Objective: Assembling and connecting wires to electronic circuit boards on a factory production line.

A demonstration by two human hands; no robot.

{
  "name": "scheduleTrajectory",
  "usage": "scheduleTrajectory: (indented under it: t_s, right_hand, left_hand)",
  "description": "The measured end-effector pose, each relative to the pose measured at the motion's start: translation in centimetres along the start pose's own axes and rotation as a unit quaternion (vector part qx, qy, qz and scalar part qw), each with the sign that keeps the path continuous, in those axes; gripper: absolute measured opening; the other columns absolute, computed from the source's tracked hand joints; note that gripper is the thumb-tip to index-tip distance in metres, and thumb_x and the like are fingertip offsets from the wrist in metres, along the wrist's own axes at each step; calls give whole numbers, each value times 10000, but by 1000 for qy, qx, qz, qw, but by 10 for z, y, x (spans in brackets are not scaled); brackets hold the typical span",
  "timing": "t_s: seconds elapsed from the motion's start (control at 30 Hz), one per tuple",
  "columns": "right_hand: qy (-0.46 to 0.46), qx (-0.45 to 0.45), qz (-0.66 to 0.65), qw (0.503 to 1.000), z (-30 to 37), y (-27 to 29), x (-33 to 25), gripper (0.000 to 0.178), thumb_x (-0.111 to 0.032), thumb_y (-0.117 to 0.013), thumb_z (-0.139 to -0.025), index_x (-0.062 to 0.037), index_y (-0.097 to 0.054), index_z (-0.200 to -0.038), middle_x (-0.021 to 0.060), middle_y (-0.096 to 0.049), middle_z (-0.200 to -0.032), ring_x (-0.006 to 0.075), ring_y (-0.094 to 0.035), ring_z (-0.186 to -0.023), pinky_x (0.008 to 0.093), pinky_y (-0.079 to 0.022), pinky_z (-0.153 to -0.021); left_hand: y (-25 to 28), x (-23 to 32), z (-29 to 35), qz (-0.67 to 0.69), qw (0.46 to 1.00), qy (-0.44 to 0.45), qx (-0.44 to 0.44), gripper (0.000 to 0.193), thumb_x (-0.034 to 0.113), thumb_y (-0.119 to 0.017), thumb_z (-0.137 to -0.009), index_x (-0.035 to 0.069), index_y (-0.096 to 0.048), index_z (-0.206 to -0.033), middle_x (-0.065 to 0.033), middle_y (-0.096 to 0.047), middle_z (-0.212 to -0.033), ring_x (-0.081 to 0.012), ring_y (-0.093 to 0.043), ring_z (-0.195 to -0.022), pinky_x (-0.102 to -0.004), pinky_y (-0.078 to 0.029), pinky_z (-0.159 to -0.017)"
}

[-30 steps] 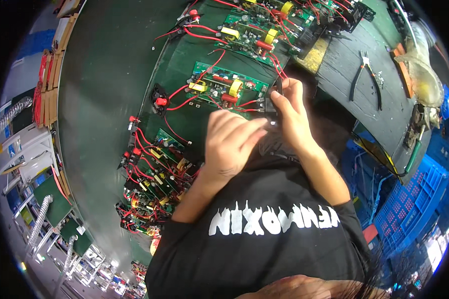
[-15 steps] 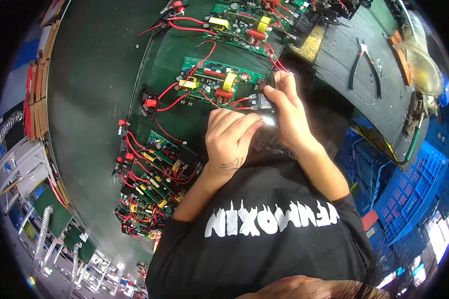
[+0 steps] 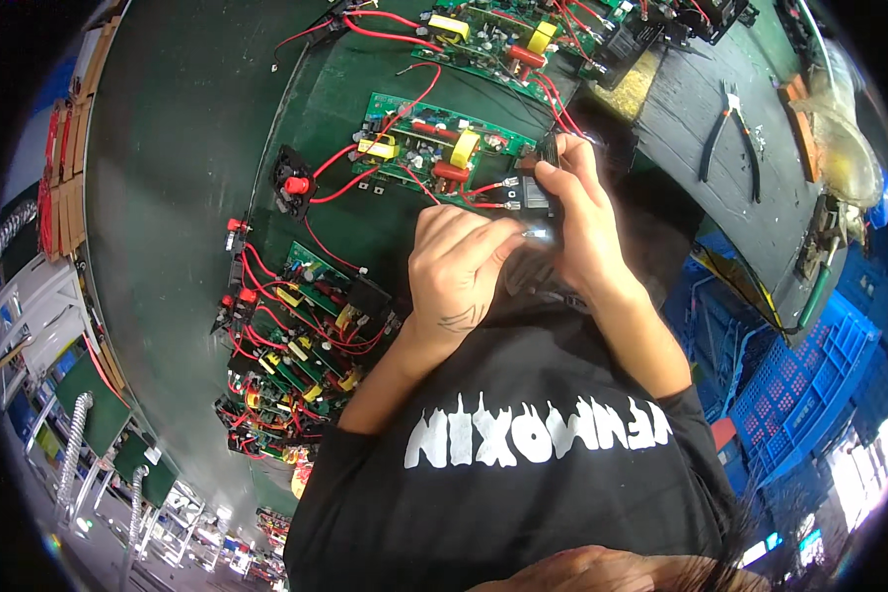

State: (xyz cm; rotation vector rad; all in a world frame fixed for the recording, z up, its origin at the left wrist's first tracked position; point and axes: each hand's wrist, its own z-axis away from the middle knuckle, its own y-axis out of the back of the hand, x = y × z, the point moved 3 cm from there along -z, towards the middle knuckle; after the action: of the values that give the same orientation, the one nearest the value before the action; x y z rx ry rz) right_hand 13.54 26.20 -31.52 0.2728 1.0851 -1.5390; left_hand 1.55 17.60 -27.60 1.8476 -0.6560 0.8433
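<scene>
Pinched between the fingers of my left hand (image 3: 456, 271) is a small shiny metal piece (image 3: 536, 234), probably a wire terminal; glare blurs it. A red wire from the board runs up to this hand. My right hand (image 3: 584, 202) grips a black plastic part (image 3: 536, 190) with thumb and fingers, and its far side is hidden. Just beyond both hands lies a green circuit board (image 3: 429, 138) with yellow and dark red components. Two red leads with bare metal terminals (image 3: 510, 183) end close to the black part. At the board's left, red wires lead to a black end panel (image 3: 292, 189).
Another circuit board (image 3: 483, 35) lies farther off. Several wired boards (image 3: 301, 335) crowd the bench at left. On the grey surface at right rest cutting pliers (image 3: 730, 133). A blue crate (image 3: 809, 385) stands at the lower right, below a green-handled tool (image 3: 816, 288).
The boards and bench shift slightly in view as the head moves. Both hands keep their grips, and the shiny piece stays near the black part.
</scene>
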Motion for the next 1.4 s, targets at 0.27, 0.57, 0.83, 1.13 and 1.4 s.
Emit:
scheduleTrajectory:
  t_s: [0.27, 0.57, 0.83, 1.13, 1.4]
  right_hand:
    - [8, -4, 21, 1000, 2, -5, -4, 184, -106, -542, -994, -111, -519, -1177, 43, -608, -1088, 131, -584, -994, 293, -512, -840]
    - [48, 1, 71, 996, -3, 2, 4, 205, -98, -516, -976, -81, -500, -1180, 62, -588, -1106, 136, -542, -1037, 295, -463, -916]
    - [86, -2, 82, 993, 1, -1, 12, 273, -94, -506, -943, -83, -478, -1214, 64, -563, -1126, 153, -499, -1082, 307, -404, -978]
    - [148, -10, 138, 979, 4, -9, 4, 270, -47, -489, -940, -79, -442, -1204, 42, -453, -1119, 158, -458, -1098, 319, -359, -1030]
    - [145, -27, 85, 985, -1, 5, -2, 266, -22, -521, -971, -102, -416, -1202, 35, -462, -1109, 133, -447, -1058, 298, -381, -982]
  left_hand:
    - [-1, -4, 3, -5, 1000, -9, 1, 198, 23, -813, -733, 31, -744, -918, -67, -640, -773, -260, -611, -730, -366, -471, -746]
    - [-3, -5, 1, -12, 997, -78, -13, 194, 90, -808, -751, 50, -726, -922, -35, -643, -784, -234, -613, -716, -384, -459, -743]
    - [-5, -2, 5, -27, 995, -100, 2, 200, 85, -781, -773, 26, -698, -945, -50, -629, -780, -236, -593, -713, -383, -456, -734]
    - [-5, 1, 6, -39, 995, -88, -5, 170, 85, -758, -784, 25, -699, -931, -54, -625, -771, -243, -607, -718, -387, -462, -732]
    - [45, 26, -60, -170, 975, -120, -82, 177, 217, -805, -814, 93, -736, -921, -29, -687, -893, -226, -645, -859, -397, -461, -800]
